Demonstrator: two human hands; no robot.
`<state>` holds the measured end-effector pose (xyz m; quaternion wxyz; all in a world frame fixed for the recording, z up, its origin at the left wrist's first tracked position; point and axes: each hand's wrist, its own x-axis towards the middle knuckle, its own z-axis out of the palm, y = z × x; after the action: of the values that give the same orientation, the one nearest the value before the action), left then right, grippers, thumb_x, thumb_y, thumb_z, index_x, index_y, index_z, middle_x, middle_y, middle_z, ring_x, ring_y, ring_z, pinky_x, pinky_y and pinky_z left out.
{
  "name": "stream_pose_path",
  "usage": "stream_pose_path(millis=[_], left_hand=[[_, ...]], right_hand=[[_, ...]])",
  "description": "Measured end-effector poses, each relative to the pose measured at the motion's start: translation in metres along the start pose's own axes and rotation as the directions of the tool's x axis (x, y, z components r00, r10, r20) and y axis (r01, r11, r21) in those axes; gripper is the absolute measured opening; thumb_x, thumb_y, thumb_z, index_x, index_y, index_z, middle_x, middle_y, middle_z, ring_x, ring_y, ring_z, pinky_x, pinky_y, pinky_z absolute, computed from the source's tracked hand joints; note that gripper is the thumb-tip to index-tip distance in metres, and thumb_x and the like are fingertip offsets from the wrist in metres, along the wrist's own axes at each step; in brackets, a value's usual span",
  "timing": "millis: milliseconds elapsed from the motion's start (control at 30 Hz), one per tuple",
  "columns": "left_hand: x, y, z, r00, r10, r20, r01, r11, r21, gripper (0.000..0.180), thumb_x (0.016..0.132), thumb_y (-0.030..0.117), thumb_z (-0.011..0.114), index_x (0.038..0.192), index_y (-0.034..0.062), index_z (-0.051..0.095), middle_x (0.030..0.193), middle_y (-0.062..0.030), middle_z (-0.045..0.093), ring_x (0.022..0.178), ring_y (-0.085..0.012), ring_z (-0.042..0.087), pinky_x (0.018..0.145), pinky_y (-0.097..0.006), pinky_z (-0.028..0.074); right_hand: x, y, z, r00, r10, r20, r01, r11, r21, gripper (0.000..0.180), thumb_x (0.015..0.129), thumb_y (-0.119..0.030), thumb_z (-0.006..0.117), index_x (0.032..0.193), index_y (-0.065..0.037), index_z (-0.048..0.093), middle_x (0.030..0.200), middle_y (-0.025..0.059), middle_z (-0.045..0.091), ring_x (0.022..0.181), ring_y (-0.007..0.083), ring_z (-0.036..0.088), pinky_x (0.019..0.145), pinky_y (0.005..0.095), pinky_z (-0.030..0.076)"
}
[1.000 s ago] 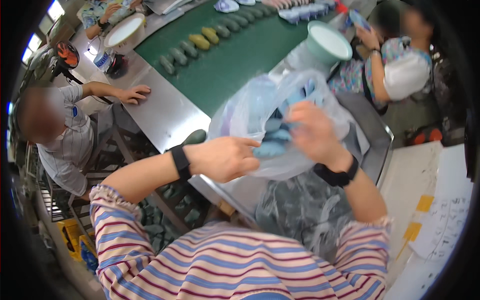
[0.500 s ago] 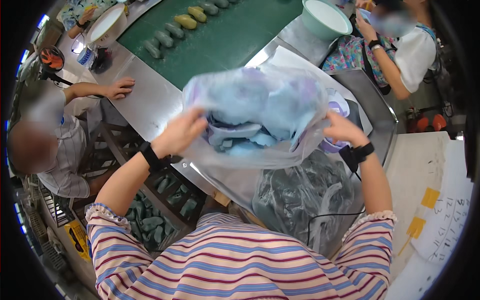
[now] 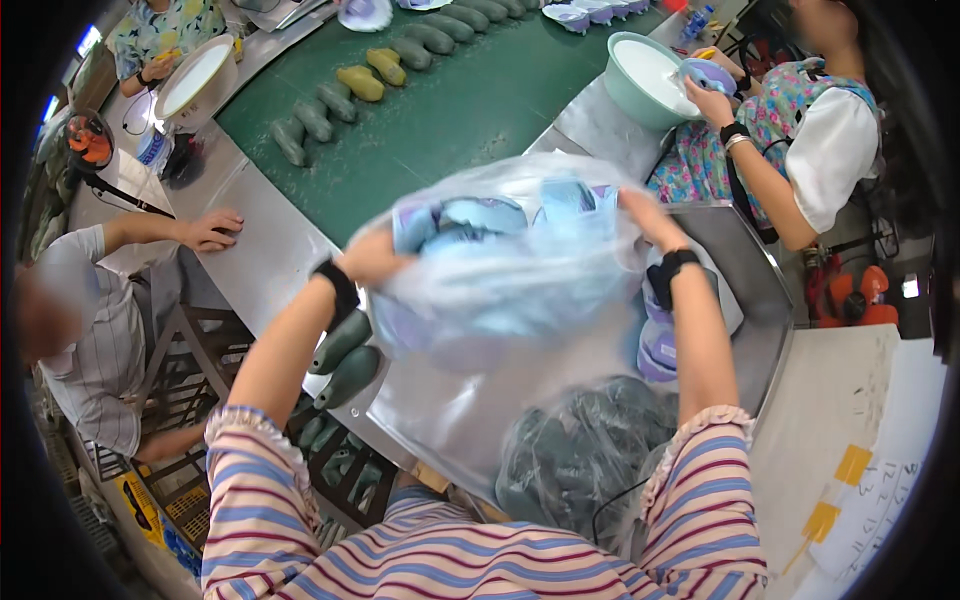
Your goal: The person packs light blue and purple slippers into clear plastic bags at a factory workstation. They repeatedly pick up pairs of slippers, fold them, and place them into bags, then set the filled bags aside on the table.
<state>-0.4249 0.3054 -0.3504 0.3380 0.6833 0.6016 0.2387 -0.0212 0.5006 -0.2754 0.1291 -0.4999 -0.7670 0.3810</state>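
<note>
A clear plastic bag [image 3: 480, 310] hangs in front of me over the metal tabletop, smeared by motion, its mouth spread wide. Light blue and purple pieces that look like shoe uppers [image 3: 484, 213] show inside it. At the bag's left edge my left hand [image 3: 376, 258] is closed on the plastic, its fingertips partly hidden by the film. My right hand [image 3: 652, 218] grips the opposite edge, with the fingers blurred. Beside my right wrist lie more purple and blue pieces [image 3: 658, 345]. Two dark green shoe lasts [image 3: 345, 375] rest near my left forearm.
Another clear bag [image 3: 590, 450], full of dark green lasts, sits near my body. Beyond, a green conveyor belt [image 3: 460, 110] carries a row of green and yellow lasts. One co-worker's hand [image 3: 212, 230] rests at the left; another person handles a blue piece beside a basin [image 3: 645, 85].
Both hands have moved with the bag, which now tilts differently and shows its contents toward the far side. More of the belt and the two lasts near my left forearm have come into view.
</note>
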Motion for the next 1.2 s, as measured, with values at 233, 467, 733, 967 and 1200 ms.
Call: stream_pose_path(millis=[233, 467, 733, 967, 1200], left_hand=[[-0.082, 0.079, -0.001, 0.931, 0.073, 0.358, -0.16, 0.962, 0.22, 0.043, 0.068, 0.042, 0.067, 0.085, 0.0025, 0.061, 0.087, -0.0162, 0.06, 0.075, -0.03, 0.058, 0.066, -0.038, 0.047], [-0.032, 0.234, 0.021, 0.836, 0.504, 0.215, -0.543, 0.71, 0.448, 0.043, 0.063, 0.018, 0.069, 0.102, 0.0125, 0.053, 0.11, -0.0104, 0.052, 0.1, -0.0264, 0.053, 0.079, -0.033, 0.046], [0.016, 0.207, 0.118, 0.647, 0.668, 0.367, -0.747, 0.461, 0.478, 0.033, 0.074, 0.01, 0.052, 0.107, 0.0118, 0.054, 0.129, -0.0087, 0.045, 0.122, -0.0273, 0.039, 0.098, -0.054, 0.027], [-0.002, 0.222, -0.025, 0.766, 0.615, 0.186, -0.623, 0.782, -0.018, 0.029, 0.065, 0.003, 0.065, 0.094, 0.0036, 0.059, 0.119, -0.012, 0.053, 0.114, -0.0308, 0.047, 0.093, -0.04, 0.039], [-0.016, 0.2, -0.057, 0.999, 0.034, 0.017, -0.006, 0.576, -0.817, 0.02, 0.08, 0.003, 0.058, 0.099, 0.0025, 0.06, 0.099, -0.0056, 0.061, 0.088, -0.0168, 0.058, 0.078, -0.03, 0.048]], right_hand=[[-0.079, 0.037, 0.016, 0.856, 0.219, 0.469, -0.45, 0.761, 0.467, 0.05, 0.091, -0.042, 0.043, 0.118, -0.001, 0.049, 0.116, 0.0064, 0.051, 0.106, 0.0158, 0.045, 0.092, 0.028, 0.034], [-0.111, 0.02, 0.014, 0.951, 0.25, 0.183, -0.309, 0.796, 0.519, 0.055, 0.089, -0.027, 0.049, 0.135, -0.007, 0.027, 0.102, 0.0048, 0.048, 0.09, 0.01, 0.045, 0.079, 0.0226, 0.038], [-0.169, 0.043, 0.064, 0.979, -0.09, -0.184, 0.115, 0.985, 0.126, 0.064, 0.069, 0.009, 0.045, 0.131, -0.002, 0.034, 0.128, 0.0219, 0.042, 0.112, 0.035, 0.048, 0.09, 0.0387, 0.04], [-0.232, 0.029, 0.03, 0.962, -0.08, 0.26, 0.178, 0.907, -0.382, 0.056, 0.07, 0.002, 0.046, 0.126, -0.005, 0.043, 0.128, 0.0145, 0.043, 0.105, 0.0336, 0.051, 0.085, 0.039, 0.045], [-0.205, -0.047, -0.042, 0.93, 0.027, 0.365, 0.178, 0.838, -0.516, 0.032, 0.074, -0.009, 0.052, 0.105, -0.009, 0.061, 0.102, 0.0106, 0.062, 0.096, 0.0285, 0.058, 0.081, 0.0377, 0.046]])
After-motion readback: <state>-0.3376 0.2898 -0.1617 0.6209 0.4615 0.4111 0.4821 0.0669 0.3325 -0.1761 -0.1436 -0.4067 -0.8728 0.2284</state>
